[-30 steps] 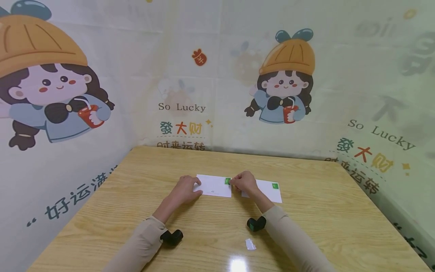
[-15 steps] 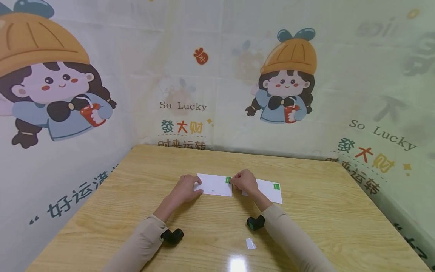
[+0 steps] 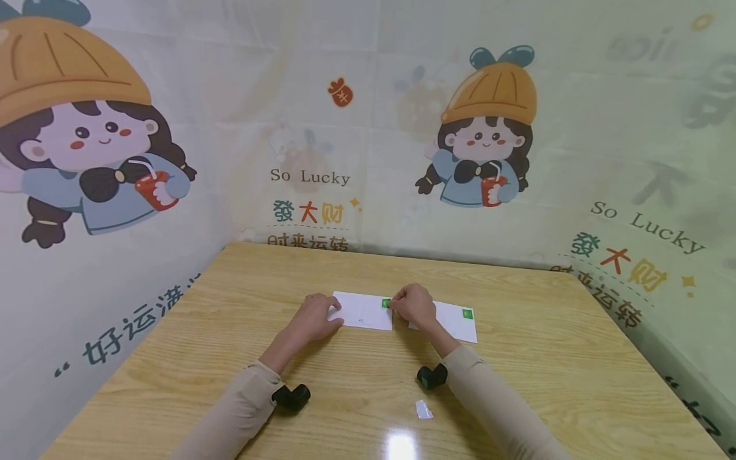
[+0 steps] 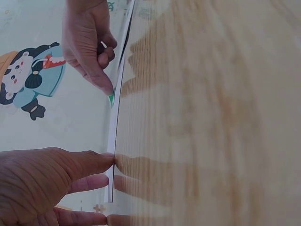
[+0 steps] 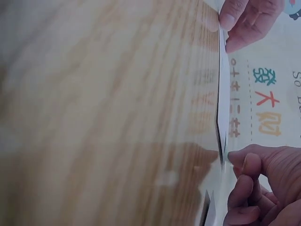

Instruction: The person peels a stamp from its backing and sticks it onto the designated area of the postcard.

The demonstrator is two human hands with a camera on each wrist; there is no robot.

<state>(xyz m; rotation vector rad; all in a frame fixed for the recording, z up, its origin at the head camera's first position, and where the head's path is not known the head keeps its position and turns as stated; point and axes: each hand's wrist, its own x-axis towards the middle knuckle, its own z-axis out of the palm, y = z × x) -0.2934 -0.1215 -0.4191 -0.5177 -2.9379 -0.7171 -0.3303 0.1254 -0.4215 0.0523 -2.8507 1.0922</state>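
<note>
A white envelope (image 3: 361,312) lies flat near the middle of the table, with a green stamp (image 3: 385,303) at its upper right corner. My left hand (image 3: 314,317) rests its thumb and fingers on the envelope's left end, the fingers fairly straight. My right hand (image 3: 415,305) pinches the stamp's edge between thumb and forefinger, its other fingers curled. In the left wrist view, the stamp (image 4: 111,99) shows as a small green sliver under the right fingertips. Partly covered by the right hand, a second white envelope (image 3: 454,321) lies to the right, also bearing a green stamp (image 3: 467,314).
A small shiny clear scrap (image 3: 423,409) lies on the wooden table (image 3: 356,383) nearer to me. Black devices (image 3: 292,399) sit on both wrists. Printed cloth (image 3: 379,147) hangs behind the table and along its sides.
Both hands keep their places on the envelope and stamp. The view has shifted very slightly; nothing else visibly differs.
</note>
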